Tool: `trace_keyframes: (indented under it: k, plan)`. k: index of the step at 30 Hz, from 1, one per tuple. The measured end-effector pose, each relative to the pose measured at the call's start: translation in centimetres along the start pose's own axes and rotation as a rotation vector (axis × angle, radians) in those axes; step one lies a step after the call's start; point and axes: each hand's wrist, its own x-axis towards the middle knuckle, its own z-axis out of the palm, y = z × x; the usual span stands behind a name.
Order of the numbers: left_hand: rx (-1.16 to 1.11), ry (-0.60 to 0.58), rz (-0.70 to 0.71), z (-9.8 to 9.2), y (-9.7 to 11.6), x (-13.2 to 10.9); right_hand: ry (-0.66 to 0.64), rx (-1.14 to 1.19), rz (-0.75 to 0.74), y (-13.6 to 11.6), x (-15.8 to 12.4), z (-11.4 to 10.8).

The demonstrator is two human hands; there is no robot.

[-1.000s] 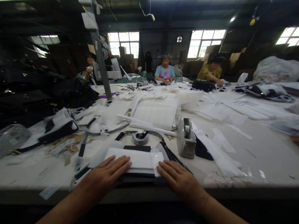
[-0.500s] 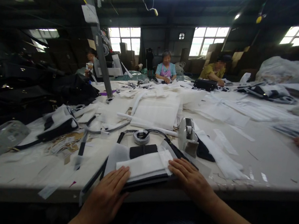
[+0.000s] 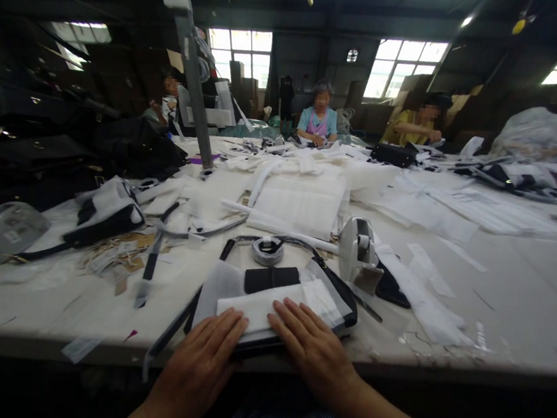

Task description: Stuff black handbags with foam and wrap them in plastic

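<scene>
A black handbag (image 3: 351, 316) lies at the table's front edge, with a folded white foam sheet (image 3: 258, 305) along its near side. My left hand (image 3: 204, 358) rests on the sheet's left end, fingers stretched out and its thumb lower down by the bag's edge. Flat across the sheet's right part lies my right hand (image 3: 315, 351), fingers extended. Beyond the sheet a black flap (image 3: 271, 279) shows on the bag. The bag's strap, partly wrapped, loops behind it around a wrapped coil (image 3: 267, 252).
A tape dispenser (image 3: 356, 248) stands right behind the bag. Paper tags (image 3: 119, 258) and another wrapped black bag (image 3: 105, 226) lie left. White foam sheets (image 3: 299, 201) cover the middle. A metal post (image 3: 198, 92) rises behind. Co-workers sit across the table, including one person (image 3: 319, 120) in an apron.
My right hand has moved left from the bag's right end onto the white foam sheet. My left hand stays nearly in place. The view has shifted slightly.
</scene>
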Motion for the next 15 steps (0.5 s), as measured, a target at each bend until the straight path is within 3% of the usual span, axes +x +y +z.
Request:
trace_keyframes:
  k: [8, 15]
  plan:
    - [0.036, 0.116, 0.023, 0.3, -0.4, 0.4, 0.079, -0.033, -0.044, 0.3, -0.6, 0.1]
    - [0.108, 0.121, 0.045, 0.3, 0.3, 0.4, 0.087, -0.017, -0.092, 1.4, 0.0, 0.2]
